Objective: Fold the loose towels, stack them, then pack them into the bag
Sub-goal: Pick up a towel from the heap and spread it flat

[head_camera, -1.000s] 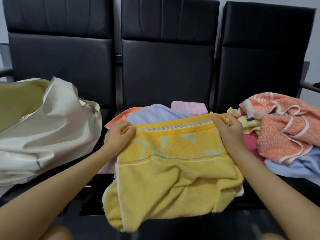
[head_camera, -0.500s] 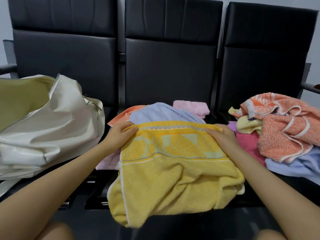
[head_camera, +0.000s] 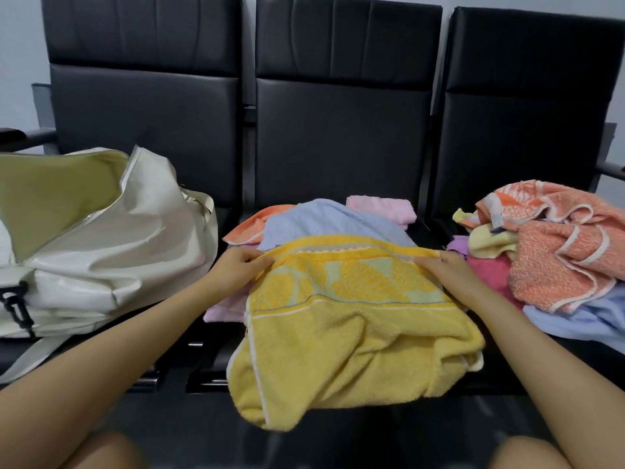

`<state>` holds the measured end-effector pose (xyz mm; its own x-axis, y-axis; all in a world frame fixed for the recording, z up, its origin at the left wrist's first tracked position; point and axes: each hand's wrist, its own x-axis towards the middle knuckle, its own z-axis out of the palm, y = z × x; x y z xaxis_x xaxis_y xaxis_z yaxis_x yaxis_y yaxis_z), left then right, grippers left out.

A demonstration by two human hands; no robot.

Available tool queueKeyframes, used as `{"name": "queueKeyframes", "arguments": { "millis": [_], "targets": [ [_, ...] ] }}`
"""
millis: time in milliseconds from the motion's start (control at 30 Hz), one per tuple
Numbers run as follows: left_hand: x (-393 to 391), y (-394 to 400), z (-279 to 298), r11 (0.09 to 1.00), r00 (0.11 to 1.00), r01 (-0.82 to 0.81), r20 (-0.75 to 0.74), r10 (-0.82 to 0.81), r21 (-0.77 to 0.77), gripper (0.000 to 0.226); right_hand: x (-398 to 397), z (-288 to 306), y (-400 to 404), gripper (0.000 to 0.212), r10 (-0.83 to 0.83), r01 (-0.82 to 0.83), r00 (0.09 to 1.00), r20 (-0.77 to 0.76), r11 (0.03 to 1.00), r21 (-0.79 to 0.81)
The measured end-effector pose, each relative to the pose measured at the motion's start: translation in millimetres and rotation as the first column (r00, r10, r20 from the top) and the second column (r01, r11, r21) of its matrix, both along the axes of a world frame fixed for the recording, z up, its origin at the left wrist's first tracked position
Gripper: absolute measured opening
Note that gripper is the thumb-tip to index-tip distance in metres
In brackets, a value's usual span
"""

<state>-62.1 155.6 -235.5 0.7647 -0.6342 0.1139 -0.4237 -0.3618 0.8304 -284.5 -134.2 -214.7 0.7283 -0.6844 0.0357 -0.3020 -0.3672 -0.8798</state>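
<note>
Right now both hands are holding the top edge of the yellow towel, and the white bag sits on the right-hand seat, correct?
Not quite. The head view shows the white bag on the left-hand seat. Both the left hand and right hand do hold the yellow towel by its top edge.

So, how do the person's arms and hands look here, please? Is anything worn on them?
Both forearms are bare as far as the picture shows: no sleeves or gloves are visible. The left hand and the right hand show no ring, watch or bracelet. The fingernails look short, but they are too small to tell whether they are painted.
</note>
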Motion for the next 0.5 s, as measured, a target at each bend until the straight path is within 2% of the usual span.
{"name": "queueKeyframes", "arguments": {
  "millis": [67,133,233,300,400,433,500],
  "targets": [
    [-5,2,9,0.999,0.998,-0.038,0.045,0.039,-0.005,0.044,-5,5,2,0.017,-0.045,0.045,0.999,-0.002,0.998,-0.050],
    [-9,7,23,0.993,0.989,-0.099,0.101,0.105,-0.062,0.041,-10,18,7,0.024,-0.112,0.115,0.993,0.026,0.987,-0.117],
    [-15,16,59,0.951,0.961,-0.191,0.151,0.232,-0.243,0.034,-17,56,17,0.030,-0.157,0.185,0.972,0.173,0.970,-0.158],
    [-23,19,92,0.892,0.956,-0.204,0.115,0.270,-0.404,0.029,-20,101,24,0.024,-0.157,0.192,0.925,0.346,0.979,-0.068],
    [-38,16,151,0.809,0.944,-0.180,0.133,0.302,-0.560,0.010,-26,176,36,0.024,-0.193,0.197,0.775,0.602,0.979,0.060],
    [-44,16,169,0.760,0.943,-0.184,0.105,0.315,-0.623,0.009,-28,199,42,0.026,-0.184,0.202,0.751,0.634,0.978,0.044],
    [-53,17,203,0.636,0.950,-0.216,-0.010,0.311,-0.741,0.009,-31,236,58,0.031,-0.127,0.211,0.760,0.638,0.976,-0.057]
  ]
}}
